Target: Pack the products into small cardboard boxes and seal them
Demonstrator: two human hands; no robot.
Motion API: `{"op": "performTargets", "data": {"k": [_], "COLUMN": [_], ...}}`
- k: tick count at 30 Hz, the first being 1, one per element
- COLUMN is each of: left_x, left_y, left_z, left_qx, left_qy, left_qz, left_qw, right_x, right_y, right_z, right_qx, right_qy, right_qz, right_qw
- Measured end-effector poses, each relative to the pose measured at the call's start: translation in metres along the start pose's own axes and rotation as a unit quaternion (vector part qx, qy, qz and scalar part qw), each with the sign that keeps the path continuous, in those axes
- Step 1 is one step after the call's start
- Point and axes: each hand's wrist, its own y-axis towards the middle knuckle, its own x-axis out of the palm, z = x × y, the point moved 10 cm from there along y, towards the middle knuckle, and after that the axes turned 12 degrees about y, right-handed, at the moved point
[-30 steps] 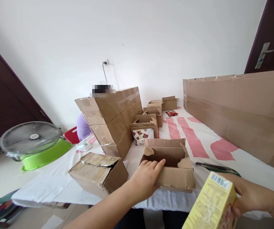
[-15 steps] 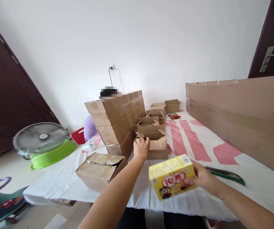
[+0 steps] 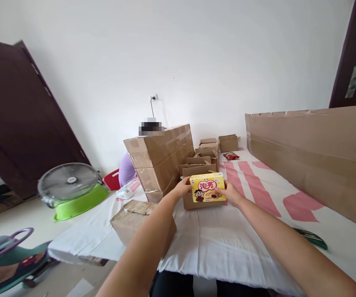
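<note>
A yellow snack box (image 3: 207,194) with red lettering and a cartoon figure is held upright in front of an open cardboard carton (image 3: 193,205). My right hand (image 3: 231,194) grips its right end, thumb on the front face. My left hand (image 3: 181,188) closes at the box's left end, beside the carton's left edge; its fingertips are partly hidden. The snack box covers most of the carton's front and opening. Behind it, several more open cartons (image 3: 207,153) stand in a row. A closed, taped carton (image 3: 128,222) lies by my left forearm.
Stacked taped cartons (image 3: 156,159) stand left of the row, with a person in purple (image 3: 126,171) behind. A long cardboard panel (image 3: 308,161) borders the right. On the cloth (image 3: 209,239) lie a red packet (image 3: 231,156) and a green-handled cutter (image 3: 316,239). A fan (image 3: 71,181) stands left.
My right hand has moved the yellow snack box forward and up to the open carton. My left hand has shifted from the carton's inner rim to the box's left end. The view has turned slightly left.
</note>
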Motion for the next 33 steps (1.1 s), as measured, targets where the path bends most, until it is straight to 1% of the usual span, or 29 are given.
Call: {"op": "performTargets", "data": {"k": [2,4,6,8,9,10,11,12,13,14,16,18,20,22,23,24,26,28,33], "left_x": [0.001,0.001,0.000,0.004,0.008,0.013,0.027,0.044,0.061,0.076,0.096,0.107,0.109,0.103,0.100,0.099,0.104,0.110,0.113], "left_y": [-0.002,-0.007,-0.021,-0.043,-0.056,-0.071,-0.085,-0.097,-0.106,-0.112,-0.117,-0.117,-0.120,-0.125,-0.126,-0.126,-0.121,-0.115,-0.097], "left_z": [0.002,0.005,0.011,0.021,0.029,0.046,0.062,0.071,0.073,0.069,0.052,0.036,0.026,0.019,0.016,0.014,0.012,0.011,0.006], "left_qx": [-0.013,-0.036,-0.062,-0.059,-0.035,0.033,0.104,0.163,0.196,0.212,0.194,0.176,0.162,0.142,0.129,0.123,0.129,0.135,0.109], "left_qy": [-0.013,-0.003,0.017,0.044,0.063,0.117,0.169,0.210,0.238,0.255,0.264,0.265,0.262,0.254,0.244,0.232,0.206,0.189,0.182], "left_qz": [0.023,0.062,0.117,0.180,0.213,0.257,0.273,0.275,0.269,0.264,0.265,0.268,0.288,0.319,0.323,0.311,0.256,0.208,0.172], "left_qw": [1.000,0.997,0.991,0.981,0.974,0.959,0.941,0.924,0.912,0.906,0.907,0.909,0.907,0.902,0.905,0.913,0.935,0.950,0.962], "right_x": [-0.002,-0.004,-0.004,-0.003,-0.002,-0.001,0.001,0.003,0.005,0.007,0.008,0.008,0.006,0.004,0.002,0.002,0.001,0.002,0.003], "right_y": [0.001,-0.004,-0.011,-0.021,-0.026,-0.030,-0.035,-0.040,-0.045,-0.050,-0.059,-0.066,-0.070,-0.071,-0.070,-0.070,-0.068,-0.068,-0.071], "right_z": [0.003,0.007,0.013,0.022,0.026,0.031,0.036,0.041,0.047,0.053,0.063,0.071,0.075,0.077,0.078,0.079,0.080,0.080,0.080], "right_qx": [-0.011,-0.024,-0.038,-0.053,-0.060,-0.068,-0.074,-0.079,-0.081,-0.080,-0.077,-0.078,-0.084,-0.089,-0.091,-0.093,-0.095,-0.096,-0.090], "right_qy": [-0.026,-0.061,-0.101,-0.140,-0.158,-0.176,-0.193,-0.209,-0.223,-0.236,-0.257,-0.272,-0.279,-0.279,-0.277,-0.275,-0.271,-0.266,-0.253], "right_qz": [0.006,0.019,0.033,0.046,0.053,0.060,0.066,0.071,0.076,0.080,0.089,0.095,0.096,0.091,0.088,0.085,0.078,0.074,0.077], "right_qw": [1.000,0.998,0.994,0.988,0.984,0.980,0.976,0.972,0.969,0.965,0.959,0.955,0.952,0.952,0.952,0.953,0.955,0.956,0.960]}}
